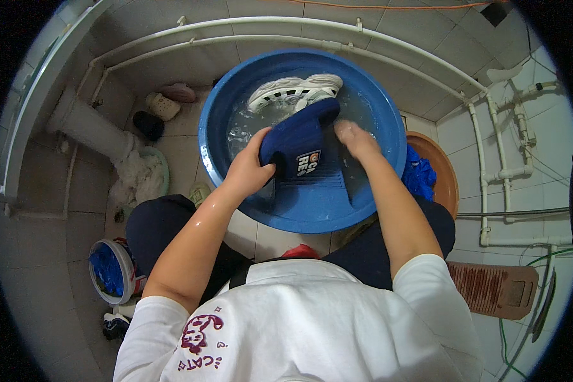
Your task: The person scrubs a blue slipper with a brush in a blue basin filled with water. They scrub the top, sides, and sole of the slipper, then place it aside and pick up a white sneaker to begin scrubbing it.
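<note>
A large round blue plastic basin [296,225] holds cloudy, sudsy water. My left hand [254,164] grips the near left side of a navy blue cloth item [291,138], maybe a slipper or cap, with white and orange lettering; its exact kind I cannot tell. The item is tilted above a blue ridged washboard [310,188] that rests in the basin. Just right of the item is my right hand [353,136], blurred, its fingers bent; whether it holds something is not plain. Beyond them a white sports shoe [296,91] lies partly in the water.
An orange-brown basin [448,176] with blue plastic [418,174] stands at the right, near a brown washboard [496,290]. Left are clogs [162,106], a green basin [164,167] under a drainpipe [93,126], and a white bucket [128,272]. White pipes [267,21] line the tiled walls.
</note>
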Available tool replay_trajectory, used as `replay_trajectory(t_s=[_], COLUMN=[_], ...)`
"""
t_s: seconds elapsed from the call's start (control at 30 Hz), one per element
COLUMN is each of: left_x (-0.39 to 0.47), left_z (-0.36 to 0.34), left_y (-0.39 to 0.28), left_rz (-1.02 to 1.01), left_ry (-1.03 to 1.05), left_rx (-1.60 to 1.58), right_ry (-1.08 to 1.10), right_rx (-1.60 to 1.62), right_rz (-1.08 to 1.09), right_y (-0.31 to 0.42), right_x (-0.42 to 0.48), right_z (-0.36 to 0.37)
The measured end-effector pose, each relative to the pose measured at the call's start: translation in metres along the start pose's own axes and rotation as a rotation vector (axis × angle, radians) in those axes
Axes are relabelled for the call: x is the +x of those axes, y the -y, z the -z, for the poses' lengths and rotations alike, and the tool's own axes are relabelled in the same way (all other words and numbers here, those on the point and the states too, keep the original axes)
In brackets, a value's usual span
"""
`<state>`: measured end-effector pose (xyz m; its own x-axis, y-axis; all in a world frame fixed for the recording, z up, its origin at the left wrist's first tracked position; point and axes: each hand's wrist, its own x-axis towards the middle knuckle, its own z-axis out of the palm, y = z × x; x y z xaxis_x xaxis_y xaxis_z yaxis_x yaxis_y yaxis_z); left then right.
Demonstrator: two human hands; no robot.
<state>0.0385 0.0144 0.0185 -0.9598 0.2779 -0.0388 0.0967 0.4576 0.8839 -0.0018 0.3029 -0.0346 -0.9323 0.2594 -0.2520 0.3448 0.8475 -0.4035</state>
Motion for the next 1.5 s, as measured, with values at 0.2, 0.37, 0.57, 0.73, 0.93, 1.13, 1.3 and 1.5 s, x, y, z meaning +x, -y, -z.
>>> replay_trajectory(t_s=[0.2, 0.37, 0.57, 0.73, 0.93, 1.13, 1.3, 1.5], left_x=[0.007, 0.002, 0.007, 0.008, 0.007, 0.008, 0.011, 0.010], left_z=[-0.005, -0.007, -0.014, -0.011, -0.004, -0.008, -0.010, -0.017], left_y=[0.001, -0.013, 0.006, -0.007, 0.001, 0.012, 0.003, 0.016], left_rz=[-0.001, 0.029, -0.066, 0.061, 0.028, -0.078, 0.003, 0.000], left_ry=[-0.062, 0.044, -0.030, -0.020, -0.036, -0.098, -0.067, -0.072], left_rx=[0.112, 0.208, 0.220, 0.268, 0.158, 0.076, -0.016, -0.085], right_ry=[-0.126, -0.005, -0.013, -0.050, 0.004, 0.073, -0.128, -0.014], right_rx=[0.163, 0.054, -0.020, 0.073, -0.245, -0.102, 0.209, 0.141], right_rz=[0.484, 0.427, 0.498, 0.387, -0.168, -0.039, 0.227, 0.477], right_y=[0.090, 0.094, 0.095, 0.079, -0.016, -0.004, 0.048, 0.090], right_x=[-0.070, -0.074, -0.083, -0.064, -0.007, -0.004, -0.034, -0.078], right_z=[0.044, 0.050, 0.048, 0.035, 0.014, 0.021, 0.039, 0.028])
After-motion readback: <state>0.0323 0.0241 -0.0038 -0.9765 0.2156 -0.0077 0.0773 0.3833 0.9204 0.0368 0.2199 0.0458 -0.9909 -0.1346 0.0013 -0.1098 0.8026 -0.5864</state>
